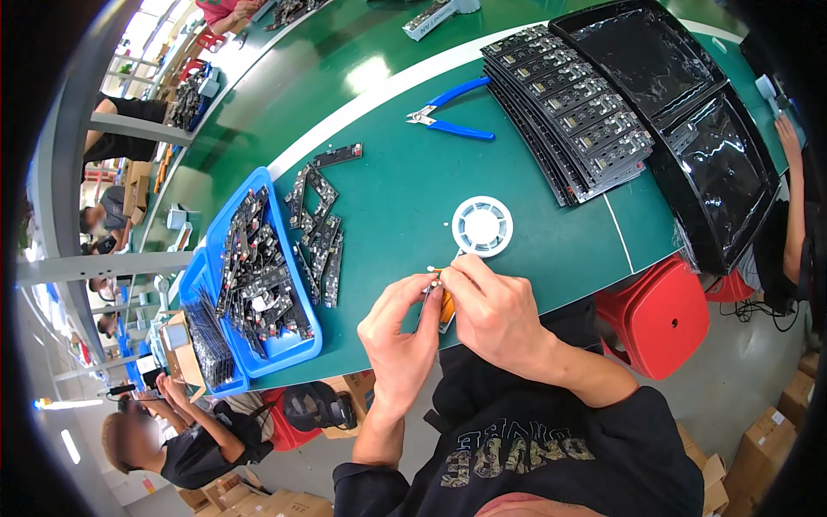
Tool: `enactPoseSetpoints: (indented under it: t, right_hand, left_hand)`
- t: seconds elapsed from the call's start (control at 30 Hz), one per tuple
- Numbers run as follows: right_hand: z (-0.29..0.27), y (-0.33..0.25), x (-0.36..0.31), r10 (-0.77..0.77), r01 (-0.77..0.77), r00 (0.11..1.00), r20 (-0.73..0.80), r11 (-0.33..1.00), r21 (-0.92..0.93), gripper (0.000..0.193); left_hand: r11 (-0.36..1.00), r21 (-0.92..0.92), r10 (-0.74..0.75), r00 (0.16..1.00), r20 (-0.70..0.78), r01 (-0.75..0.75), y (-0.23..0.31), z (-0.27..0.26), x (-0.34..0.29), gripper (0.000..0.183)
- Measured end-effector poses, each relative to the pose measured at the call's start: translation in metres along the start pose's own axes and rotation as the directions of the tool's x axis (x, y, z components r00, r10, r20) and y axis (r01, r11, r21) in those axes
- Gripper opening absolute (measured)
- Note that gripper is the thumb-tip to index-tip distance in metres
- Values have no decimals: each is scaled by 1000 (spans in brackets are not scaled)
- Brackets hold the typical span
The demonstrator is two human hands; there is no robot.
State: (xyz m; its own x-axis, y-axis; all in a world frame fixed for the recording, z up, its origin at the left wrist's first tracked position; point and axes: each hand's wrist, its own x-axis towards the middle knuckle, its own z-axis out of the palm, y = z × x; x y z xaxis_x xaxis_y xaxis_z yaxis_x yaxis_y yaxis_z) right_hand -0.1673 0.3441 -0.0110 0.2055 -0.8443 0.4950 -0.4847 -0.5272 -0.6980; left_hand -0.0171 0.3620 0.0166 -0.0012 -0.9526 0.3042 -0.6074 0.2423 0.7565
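Observation:
My left hand (401, 336) and my right hand (498, 312) meet at the table's near edge, both with thumb and fingers pinched together. Between the fingertips is a small part with a white connector-like end (432, 269) and a bit of orange. Below it, partly hidden by my fingers, an orange-yellow strip (447, 308) shows; I cannot tell whether it belongs to the same part. Just beyond my right hand lies a white round spool (482, 200). Loose narrow black circuit boards (325, 237) lie to the left of my hands.
A blue bin (312, 332) of black circuit boards stands at left. Blue-handled cutters (461, 131) lie at the far middle, beside stacked board panels (586, 112) and black trays (724, 172). A red stool (656, 319) is at the right edge. Other people sit nearby.

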Motion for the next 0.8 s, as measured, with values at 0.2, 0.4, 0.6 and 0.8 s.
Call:
enactPoseSetpoints:
  t: [0.2, 0.4, 0.6, 0.8]
  right_hand:
    - [0, 1, 0, 1, -1, 1000, 4, 1000, 13, 21]
    - [-2, 0, 4, 20, -20, 1000, 4, 999, 29, 18]
    - [2, 4, -2, -11, 12, 996, -89, 1000, 16, 25]
    - [8, 7, 2, -69, 64, 990, -125, 997, -39, 31]
  left_hand:
    - [997, 39, 63, 998, -2, -63, 0, -1, 1, 24]
    - [981, -168, -104, 994, -17, 100, -6, 2, 0, 22]
    - [922, -263, -286, 958, 28, 283, -10, -3, 4, 25]
    - [881, -313, -358, 932, 53, 356, -10, -5, 5, 28]
